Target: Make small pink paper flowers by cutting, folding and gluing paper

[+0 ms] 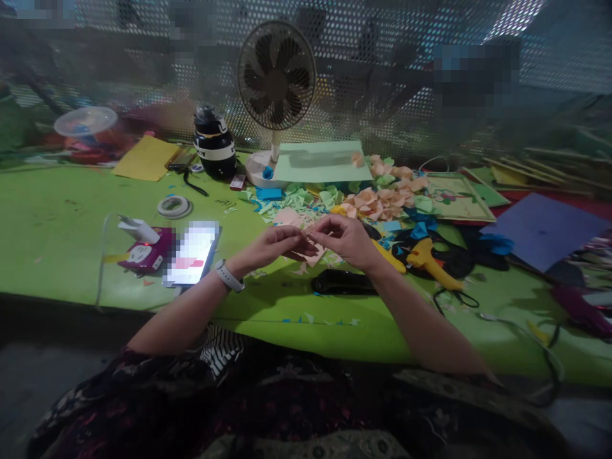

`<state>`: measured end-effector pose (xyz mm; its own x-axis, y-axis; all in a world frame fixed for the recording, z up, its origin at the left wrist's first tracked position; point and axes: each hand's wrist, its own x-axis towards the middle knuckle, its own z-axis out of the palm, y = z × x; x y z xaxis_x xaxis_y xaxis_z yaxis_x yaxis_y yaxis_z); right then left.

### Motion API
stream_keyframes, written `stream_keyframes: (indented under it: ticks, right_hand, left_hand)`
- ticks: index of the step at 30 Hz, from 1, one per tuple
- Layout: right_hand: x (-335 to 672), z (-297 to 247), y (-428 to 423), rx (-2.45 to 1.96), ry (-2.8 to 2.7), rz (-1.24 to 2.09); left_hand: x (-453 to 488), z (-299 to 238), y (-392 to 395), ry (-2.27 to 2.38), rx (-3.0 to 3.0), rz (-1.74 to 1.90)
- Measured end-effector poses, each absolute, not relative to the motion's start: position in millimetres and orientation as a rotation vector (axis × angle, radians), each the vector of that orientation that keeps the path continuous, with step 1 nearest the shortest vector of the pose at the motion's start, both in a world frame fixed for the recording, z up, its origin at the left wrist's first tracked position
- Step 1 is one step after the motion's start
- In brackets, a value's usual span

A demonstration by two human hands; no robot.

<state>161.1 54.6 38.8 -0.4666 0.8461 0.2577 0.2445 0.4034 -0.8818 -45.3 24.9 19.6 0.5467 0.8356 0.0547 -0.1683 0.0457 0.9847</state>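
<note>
My left hand (283, 243) and my right hand (342, 240) meet fingertip to fingertip above the middle of the green table. The right thumb and forefinger pinch together. On the left, the fingers lie close together with the thumb against them. What sits between the fingertips is too small to make out. Pale peach paper (315, 255) shows just below the fingers; whether it is held or lies on the table I cannot tell. A black stapler-like tool (342, 282) lies below my right hand. Behind the hands spread green paper scraps (296, 203) and a heap of curled peach paper pieces (382, 196).
A yellow glue gun (433, 262) lies right of my right hand. To the left are a phone (194, 255), a purple power strip (148, 252) and a tape roll (174, 206). A fan (276, 83) and a black jug (215, 150) stand behind. Blue-violet paper (545, 229) lies right.
</note>
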Motion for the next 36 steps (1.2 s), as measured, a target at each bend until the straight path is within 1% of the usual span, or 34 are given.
stream_keyframes:
  ticks: [10, 25, 29, 32, 36]
  right_hand:
    - [160.8, 39.6, 51.9, -0.965, -1.962, 1.011]
    - [160.2, 42.6, 53.2, -0.997, -1.898, 1.155]
    - [160.6, 46.5, 52.1, -1.059, -1.844, 1.148]
    - [159.4, 48.8, 49.4, -1.069, -1.960, 1.169]
    - [156.1, 46.8, 46.2, -0.938, -2.100, 1.126]
  left_hand:
    - [-43.6, 15.8, 26.3, 0.658, 1.297, 0.881]
    - [-45.0, 16.0, 25.9, 0.685, 1.321, 0.864]
    - [-45.1, 16.6, 25.0, 0.689, 1.300, 0.876]
    - [-45.5, 17.3, 24.5, 0.679, 1.273, 0.842]
    - [-46.0, 18.5, 23.7, 0.651, 1.209, 0.786]
